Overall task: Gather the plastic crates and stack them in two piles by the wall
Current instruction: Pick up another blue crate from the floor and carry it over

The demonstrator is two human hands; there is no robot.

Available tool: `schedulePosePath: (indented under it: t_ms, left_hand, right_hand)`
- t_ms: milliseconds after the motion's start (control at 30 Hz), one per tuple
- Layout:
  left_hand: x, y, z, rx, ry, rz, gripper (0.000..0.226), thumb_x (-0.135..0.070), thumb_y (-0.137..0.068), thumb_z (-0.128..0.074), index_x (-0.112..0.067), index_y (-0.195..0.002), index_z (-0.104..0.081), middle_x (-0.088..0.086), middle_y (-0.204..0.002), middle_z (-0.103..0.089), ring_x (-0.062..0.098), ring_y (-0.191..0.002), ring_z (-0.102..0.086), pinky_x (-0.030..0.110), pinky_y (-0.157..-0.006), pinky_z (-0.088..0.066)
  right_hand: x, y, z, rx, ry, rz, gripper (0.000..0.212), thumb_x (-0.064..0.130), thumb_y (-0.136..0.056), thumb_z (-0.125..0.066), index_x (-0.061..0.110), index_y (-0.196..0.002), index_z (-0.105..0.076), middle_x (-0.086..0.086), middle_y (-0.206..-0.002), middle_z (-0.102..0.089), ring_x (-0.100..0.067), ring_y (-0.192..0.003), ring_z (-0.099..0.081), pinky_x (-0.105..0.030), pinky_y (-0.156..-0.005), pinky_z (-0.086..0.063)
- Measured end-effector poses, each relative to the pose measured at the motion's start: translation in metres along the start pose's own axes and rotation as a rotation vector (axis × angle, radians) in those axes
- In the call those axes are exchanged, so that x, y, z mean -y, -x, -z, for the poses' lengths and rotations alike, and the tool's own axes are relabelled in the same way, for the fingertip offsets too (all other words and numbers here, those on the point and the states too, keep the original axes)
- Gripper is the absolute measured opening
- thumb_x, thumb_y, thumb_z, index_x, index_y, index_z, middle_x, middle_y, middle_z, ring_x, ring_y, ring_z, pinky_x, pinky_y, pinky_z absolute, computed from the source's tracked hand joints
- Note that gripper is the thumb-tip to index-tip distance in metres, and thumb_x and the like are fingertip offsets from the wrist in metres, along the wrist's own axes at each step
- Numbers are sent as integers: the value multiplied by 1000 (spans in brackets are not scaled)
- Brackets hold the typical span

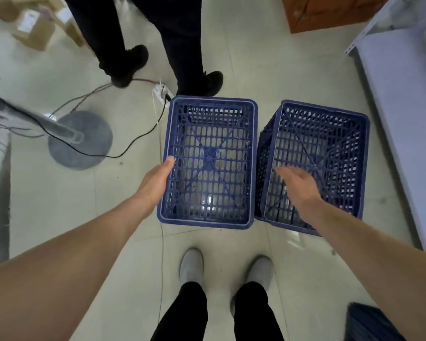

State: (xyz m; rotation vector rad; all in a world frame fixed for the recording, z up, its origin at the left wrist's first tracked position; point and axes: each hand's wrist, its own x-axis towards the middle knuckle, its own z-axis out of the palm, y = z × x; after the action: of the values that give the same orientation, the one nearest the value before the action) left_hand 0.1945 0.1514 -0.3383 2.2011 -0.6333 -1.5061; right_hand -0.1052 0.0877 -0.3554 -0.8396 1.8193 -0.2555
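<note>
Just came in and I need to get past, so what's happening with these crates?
On the floor a left crate and a right crate, both blue, sit side by side. The camera wearer's left hand rests on the left one's outer rim; the right hand hovers open over the right one. A second person stands just beyond.

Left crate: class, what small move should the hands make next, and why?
Probably bring the right hand across to the right rim of the left crate: the left hand holds its left rim, while the right hand hovers open over the right crate.
</note>
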Motion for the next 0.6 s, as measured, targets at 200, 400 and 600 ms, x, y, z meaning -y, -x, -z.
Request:
schedulePosePath:
  t_ms: [200,400,600]
  left_hand:
    - [48,-76,-6,-40,-115,47,75,-69,-97,-29,-19,-152,-39,4,-157,-40,26,-142,-38,46,-113,-30]
    - [88,-128,-12,-35,-141,117,85,-75,-93,-35,-20,-156,-27,4,-162,-32,29,-146,-33,50,-117,-27]
    - [117,-149,-21,-23,-108,126,82,-68,-96,-41,-20,-159,-18,4,-164,-25,29,-148,-29,49,-117,-25]
  right_hand:
    - [-10,-61,-62,116,57,20,78,50,-99,-61,17,-162,-30,-2,-166,-33,-28,-149,-35,-39,-115,-33]
    - [-21,-110,-106,113,126,0,93,58,-94,-62,17,-165,-19,-4,-167,-30,-32,-147,-36,-42,-112,-36]
    - [-37,-131,-135,91,186,-27,99,60,-93,-62,14,-165,-12,-8,-170,-21,-35,-150,-31,-45,-113,-35]
